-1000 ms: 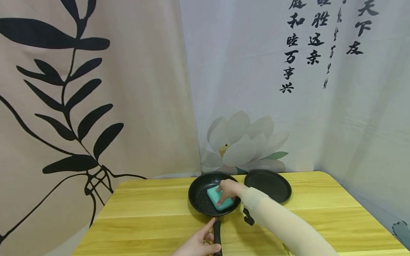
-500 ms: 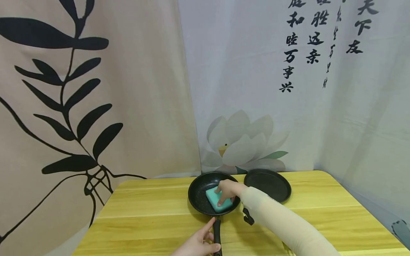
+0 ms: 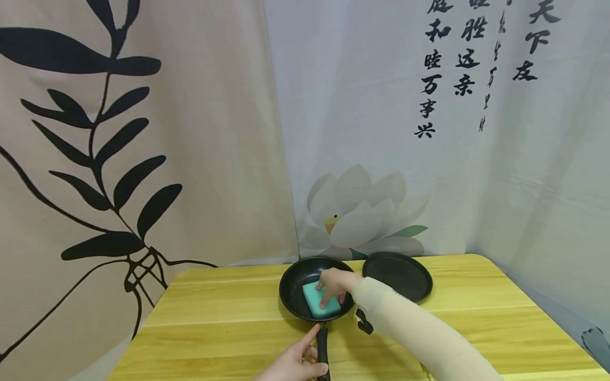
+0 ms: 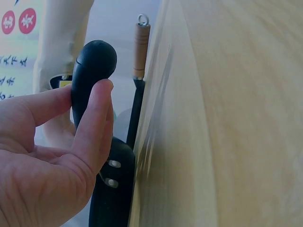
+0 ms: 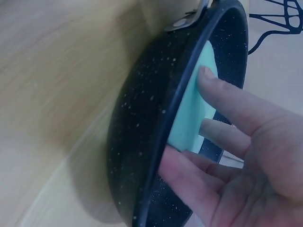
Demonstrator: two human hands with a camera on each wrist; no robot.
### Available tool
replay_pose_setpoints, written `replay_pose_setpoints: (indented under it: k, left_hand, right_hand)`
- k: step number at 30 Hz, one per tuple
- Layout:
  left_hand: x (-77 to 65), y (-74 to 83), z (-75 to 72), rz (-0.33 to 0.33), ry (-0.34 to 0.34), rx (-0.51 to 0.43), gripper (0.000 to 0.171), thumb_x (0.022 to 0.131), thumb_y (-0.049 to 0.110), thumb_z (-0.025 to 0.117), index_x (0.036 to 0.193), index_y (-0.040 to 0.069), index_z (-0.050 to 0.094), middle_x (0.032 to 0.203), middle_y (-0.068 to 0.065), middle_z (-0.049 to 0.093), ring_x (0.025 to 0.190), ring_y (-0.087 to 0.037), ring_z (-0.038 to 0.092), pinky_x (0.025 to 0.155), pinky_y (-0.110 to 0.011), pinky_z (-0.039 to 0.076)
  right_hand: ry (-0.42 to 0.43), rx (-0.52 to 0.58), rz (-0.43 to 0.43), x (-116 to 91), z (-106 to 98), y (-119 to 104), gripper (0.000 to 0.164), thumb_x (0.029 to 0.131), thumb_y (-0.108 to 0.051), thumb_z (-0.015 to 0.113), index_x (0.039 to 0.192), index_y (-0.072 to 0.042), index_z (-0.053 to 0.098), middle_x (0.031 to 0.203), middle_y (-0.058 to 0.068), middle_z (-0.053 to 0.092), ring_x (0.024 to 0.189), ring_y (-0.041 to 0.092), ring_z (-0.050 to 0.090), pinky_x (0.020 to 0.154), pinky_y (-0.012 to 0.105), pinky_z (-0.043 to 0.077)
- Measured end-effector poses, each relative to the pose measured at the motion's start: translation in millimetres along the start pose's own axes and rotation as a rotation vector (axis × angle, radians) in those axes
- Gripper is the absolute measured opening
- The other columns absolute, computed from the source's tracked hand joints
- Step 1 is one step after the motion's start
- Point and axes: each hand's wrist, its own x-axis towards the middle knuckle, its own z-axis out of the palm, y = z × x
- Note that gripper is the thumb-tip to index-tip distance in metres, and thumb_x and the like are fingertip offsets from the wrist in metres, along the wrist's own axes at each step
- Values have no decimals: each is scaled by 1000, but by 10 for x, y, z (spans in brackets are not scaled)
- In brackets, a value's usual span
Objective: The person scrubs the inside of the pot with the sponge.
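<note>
A black speckled frying pan (image 3: pixel 294 296) stands on the wooden table with its handle (image 3: pixel 322 344) toward me. My left hand (image 3: pixel 296 360) holds that handle between thumb and fingers; in the left wrist view the handle (image 4: pixel 94 56) shows between them. Inside the pan lies a turquoise sponge (image 3: pixel 314 302), which my right hand (image 3: pixel 335 286) grips from the right. In the right wrist view the thumb presses the face of the sponge (image 5: pixel 189 113), and other fingers reach its edge, partly behind the pan's rim.
A flat round black pan (image 3: pixel 400 272) lies just right of the frying pan, partly behind my right forearm. The left wrist view shows a wooden handle (image 4: pixel 141 52) beyond the pan. A printed curtain (image 3: pixel 229 132) hangs behind the table (image 3: pixel 214 338).
My right hand and the sponge have shifted slightly left and toward me inside the frying pan. The left hand stays in place on the handle.
</note>
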Motion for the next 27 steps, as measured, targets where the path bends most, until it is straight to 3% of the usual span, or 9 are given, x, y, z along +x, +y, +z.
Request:
replay_pose_setpoints:
  k: [18, 27]
  left_hand:
    - [13, -22, -29, 4, -32, -6, 82, 95, 13, 65, 151, -7, 9, 91, -5, 59, 76, -13, 58, 70, -25, 49]
    - [9, -31, -48, 46, -83, -85, 86, 96, 14, 63, 149, -12, 0, 92, -3, 64, 78, -10, 62, 73, -23, 49]
  right_hand:
    - [17, -1, -50, 58, 55, -102, 49, 78, -23, 83, 124, -18, 68, 104, 2, 69, 60, 20, 65, 56, 30, 55]
    - [41, 3, -81, 67, 69, -165, 48, 79, -23, 82, 125, -19, 68, 100, 0, 68, 59, 18, 63, 55, 30, 54]
